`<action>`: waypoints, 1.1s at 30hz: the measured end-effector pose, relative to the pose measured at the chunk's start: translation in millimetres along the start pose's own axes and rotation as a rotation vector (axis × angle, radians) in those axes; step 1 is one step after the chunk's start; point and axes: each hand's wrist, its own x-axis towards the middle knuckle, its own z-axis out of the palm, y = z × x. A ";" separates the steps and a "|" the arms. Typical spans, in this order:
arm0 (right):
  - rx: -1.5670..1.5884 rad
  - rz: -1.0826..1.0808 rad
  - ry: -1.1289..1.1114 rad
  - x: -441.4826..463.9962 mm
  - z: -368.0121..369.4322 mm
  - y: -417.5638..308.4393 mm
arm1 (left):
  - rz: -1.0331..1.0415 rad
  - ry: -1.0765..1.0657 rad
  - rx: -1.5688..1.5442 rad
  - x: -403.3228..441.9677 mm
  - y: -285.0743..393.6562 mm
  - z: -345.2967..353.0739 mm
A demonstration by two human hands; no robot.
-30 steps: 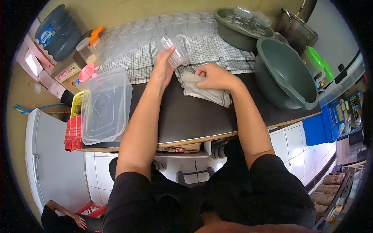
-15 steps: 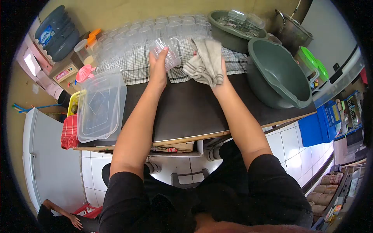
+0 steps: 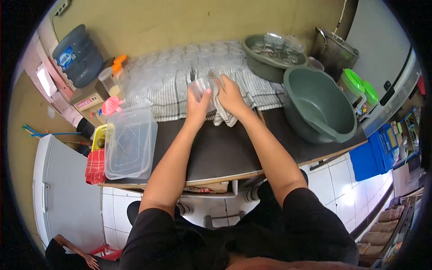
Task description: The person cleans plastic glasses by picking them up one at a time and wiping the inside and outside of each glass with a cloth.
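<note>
My left hand (image 3: 197,107) is closed around a clear glass mug (image 3: 200,87), tilted with its mouth toward the right. My right hand (image 3: 231,95) grips a beige striped cloth (image 3: 221,111) and presses it against the mug's right end; whether cloth reaches inside is hidden by the fingers. Both hands are above the front edge of a checked cloth (image 3: 166,104) spread on the dark table. Behind them, rows of clear glasses (image 3: 180,60) stand on that cloth.
At right sit a large green-grey basin (image 3: 315,101) and, behind it, another basin (image 3: 270,69) holding glassware. A clear plastic box (image 3: 130,144) is at left, near a pink funnel (image 3: 111,105) and a blue water jug (image 3: 78,58). Another person's hand (image 3: 91,262) shows at lower left.
My hands have come together; the right one brought the cloth leftward onto the mug. The mug has turned and moved slightly right. The whole view has shifted a little.
</note>
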 end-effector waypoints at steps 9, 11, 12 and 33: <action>0.245 0.463 0.088 -10.5 33.0 13.8 | -0.151 -0.031 -0.046 1.4 -19.5 -15.3; 0.721 0.706 0.136 -7.7 28.6 15.5 | -0.218 -0.103 -0.110 1.9 -14.4 -16.9; 0.719 0.713 0.140 -9.1 24.3 9.7 | -0.226 -0.106 -0.111 1.9 -11.0 -19.0; 0.545 0.404 0.085 -17.3 28.0 1.2 | -0.524 -0.095 -0.557 9.4 -7.6 -23.4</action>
